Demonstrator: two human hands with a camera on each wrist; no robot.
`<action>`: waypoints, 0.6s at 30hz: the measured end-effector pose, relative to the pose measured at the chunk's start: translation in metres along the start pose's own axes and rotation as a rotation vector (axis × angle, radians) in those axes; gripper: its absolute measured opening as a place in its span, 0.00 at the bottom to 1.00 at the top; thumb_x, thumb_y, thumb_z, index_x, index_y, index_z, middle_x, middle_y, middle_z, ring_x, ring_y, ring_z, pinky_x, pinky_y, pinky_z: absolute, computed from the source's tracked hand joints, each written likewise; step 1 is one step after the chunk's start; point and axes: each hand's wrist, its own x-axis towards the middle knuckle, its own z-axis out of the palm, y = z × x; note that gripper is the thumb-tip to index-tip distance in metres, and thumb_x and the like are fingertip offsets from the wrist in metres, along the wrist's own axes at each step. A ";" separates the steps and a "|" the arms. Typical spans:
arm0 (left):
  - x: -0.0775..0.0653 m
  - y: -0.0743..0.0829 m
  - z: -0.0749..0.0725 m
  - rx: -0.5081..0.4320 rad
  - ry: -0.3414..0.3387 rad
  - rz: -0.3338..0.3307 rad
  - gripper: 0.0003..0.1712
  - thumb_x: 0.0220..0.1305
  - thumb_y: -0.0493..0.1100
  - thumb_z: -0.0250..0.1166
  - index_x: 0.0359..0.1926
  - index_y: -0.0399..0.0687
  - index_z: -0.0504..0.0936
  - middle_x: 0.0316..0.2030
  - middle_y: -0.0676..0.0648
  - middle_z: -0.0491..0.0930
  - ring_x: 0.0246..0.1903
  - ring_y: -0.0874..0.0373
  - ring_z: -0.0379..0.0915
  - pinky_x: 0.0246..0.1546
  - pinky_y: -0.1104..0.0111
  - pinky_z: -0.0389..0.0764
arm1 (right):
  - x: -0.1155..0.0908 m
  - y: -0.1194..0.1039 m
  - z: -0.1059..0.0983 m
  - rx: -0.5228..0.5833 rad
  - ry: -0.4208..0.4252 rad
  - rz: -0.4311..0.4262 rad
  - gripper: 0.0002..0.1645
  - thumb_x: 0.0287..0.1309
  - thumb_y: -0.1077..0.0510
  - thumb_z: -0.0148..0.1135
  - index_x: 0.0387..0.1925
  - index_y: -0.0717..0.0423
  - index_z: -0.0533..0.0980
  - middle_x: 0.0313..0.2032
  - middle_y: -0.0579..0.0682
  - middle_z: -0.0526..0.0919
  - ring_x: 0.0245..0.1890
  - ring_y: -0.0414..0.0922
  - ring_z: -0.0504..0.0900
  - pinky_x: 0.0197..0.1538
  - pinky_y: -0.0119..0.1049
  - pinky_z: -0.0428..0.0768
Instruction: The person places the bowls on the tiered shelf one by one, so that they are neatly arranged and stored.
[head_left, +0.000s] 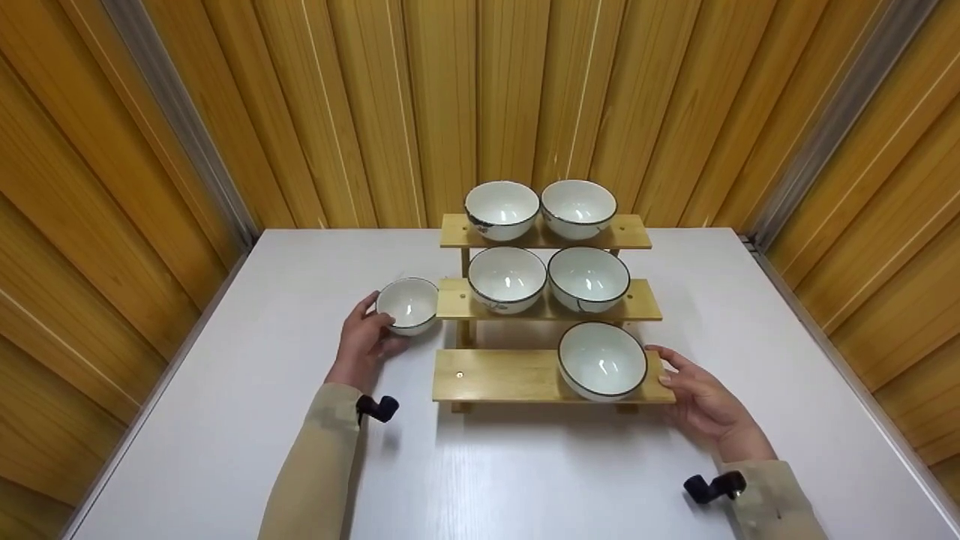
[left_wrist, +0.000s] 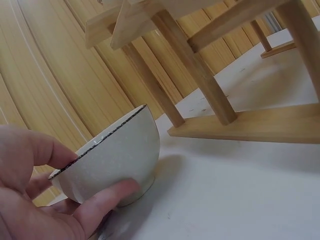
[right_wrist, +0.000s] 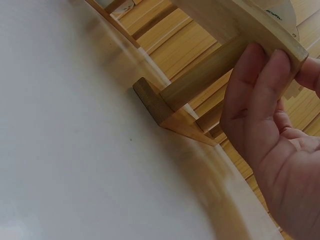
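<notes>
My left hand (head_left: 364,334) holds a white bowl (head_left: 409,306) with a dark rim, left of a three-tier wooden display stand (head_left: 510,375). In the left wrist view the bowl (left_wrist: 120,160) is tilted close over the table, a finger at its rim and another digit along its lower side. My right hand (head_left: 709,401) pinches the right end of the stand's lowest shelf; the right wrist view shows its fingers (right_wrist: 260,85) under the board. Near that hand, a bowl (head_left: 602,360) sits on the right part of the lowest shelf.
Two bowls stand on the top shelf, a left one (head_left: 502,210) and a right one (head_left: 579,208). The middle shelf bears two more, one left (head_left: 508,279), one right (head_left: 589,278). The white table (head_left: 300,277) ends at wood-patterned walls (head_left: 435,112) behind and on both sides.
</notes>
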 end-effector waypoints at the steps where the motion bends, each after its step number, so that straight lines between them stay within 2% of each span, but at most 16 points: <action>1: 0.000 0.000 0.000 -0.004 0.000 0.000 0.45 0.64 0.27 0.54 0.81 0.53 0.57 0.75 0.35 0.63 0.59 0.46 0.74 0.34 0.68 0.88 | 0.000 0.000 0.000 0.000 -0.008 -0.004 0.33 0.76 0.74 0.26 0.69 0.47 0.65 0.59 0.51 0.81 0.55 0.46 0.85 0.58 0.35 0.87; 2: 0.000 0.000 0.000 -0.010 0.001 -0.001 0.45 0.64 0.27 0.54 0.81 0.53 0.57 0.75 0.35 0.63 0.58 0.47 0.75 0.37 0.65 0.90 | 0.000 0.000 -0.001 0.002 -0.014 -0.006 0.33 0.76 0.74 0.26 0.69 0.48 0.65 0.59 0.51 0.81 0.55 0.46 0.85 0.58 0.35 0.87; 8: -0.005 0.001 -0.004 0.004 -0.007 0.034 0.47 0.60 0.26 0.55 0.80 0.52 0.58 0.72 0.33 0.67 0.38 0.54 0.83 0.22 0.70 0.85 | 0.003 0.001 -0.003 0.005 -0.053 -0.025 0.32 0.75 0.74 0.26 0.69 0.49 0.63 0.59 0.51 0.80 0.57 0.46 0.85 0.60 0.35 0.86; 10: -0.009 0.002 -0.006 0.011 -0.006 0.041 0.47 0.60 0.26 0.55 0.80 0.52 0.59 0.72 0.33 0.68 0.35 0.55 0.83 0.20 0.70 0.84 | 0.003 0.002 -0.003 0.007 -0.068 -0.028 0.32 0.75 0.74 0.26 0.69 0.50 0.62 0.60 0.52 0.80 0.57 0.46 0.84 0.60 0.35 0.85; 13: -0.016 0.004 -0.010 0.036 0.001 0.041 0.46 0.61 0.27 0.56 0.80 0.54 0.60 0.72 0.36 0.68 0.38 0.55 0.82 0.23 0.70 0.85 | 0.002 0.001 -0.004 0.016 -0.085 -0.030 0.32 0.75 0.75 0.24 0.69 0.50 0.62 0.60 0.52 0.80 0.57 0.47 0.84 0.60 0.36 0.85; 18: -0.033 0.011 -0.019 0.074 0.000 0.044 0.45 0.63 0.29 0.55 0.80 0.57 0.59 0.74 0.38 0.65 0.51 0.50 0.76 0.34 0.69 0.89 | 0.001 0.002 -0.003 0.034 -0.080 -0.029 0.32 0.75 0.75 0.25 0.69 0.50 0.63 0.61 0.53 0.80 0.58 0.47 0.84 0.61 0.37 0.85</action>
